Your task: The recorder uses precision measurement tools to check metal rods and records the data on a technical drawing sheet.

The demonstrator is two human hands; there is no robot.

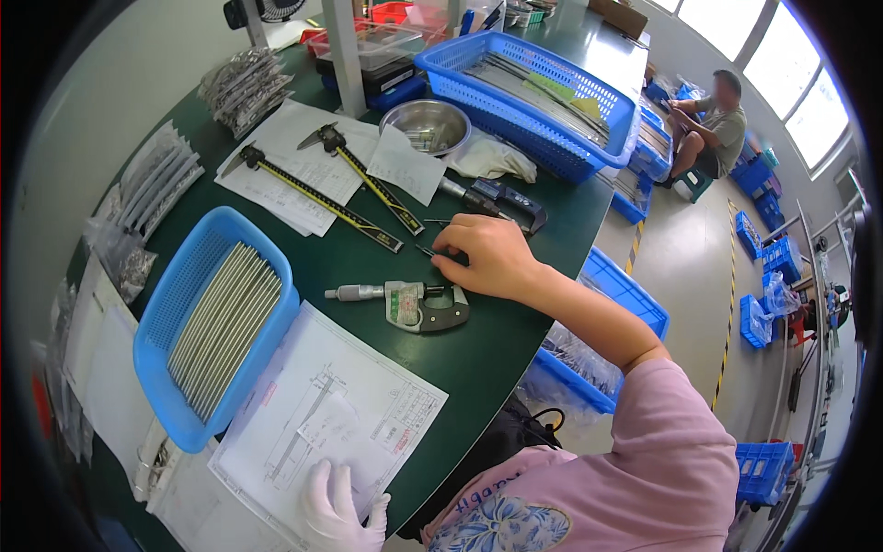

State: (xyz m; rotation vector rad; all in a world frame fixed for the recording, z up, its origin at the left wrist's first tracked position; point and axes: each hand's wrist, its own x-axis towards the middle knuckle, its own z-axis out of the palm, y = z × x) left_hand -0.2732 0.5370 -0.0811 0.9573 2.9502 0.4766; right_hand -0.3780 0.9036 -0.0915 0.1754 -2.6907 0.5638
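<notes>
My left hand (342, 511), in a white glove, lies with its fingers apart on the lower edge of a printed technical drawing (368, 386). My bare right hand (483, 256) reaches over the green table, thumb and fingers pinched at the end of a small dark pin (424, 249); its far end is hidden by the fingers. Just below that hand lies a micrometer (405, 305). A second micrometer with a dark frame (504, 201) rests behind the hand. Two calipers (317, 198) (375, 182) lie to its left, partly on paper sheets.
A blue basket (152, 340) of long metal rods stands at left. Farther back are a steel bowl (428, 124), a white cloth (492, 158) and a large blue basket (515, 101). Bagged parts (244, 87) line the left side. Blue crates (635, 294) stand beside the table; a person sits beyond.
</notes>
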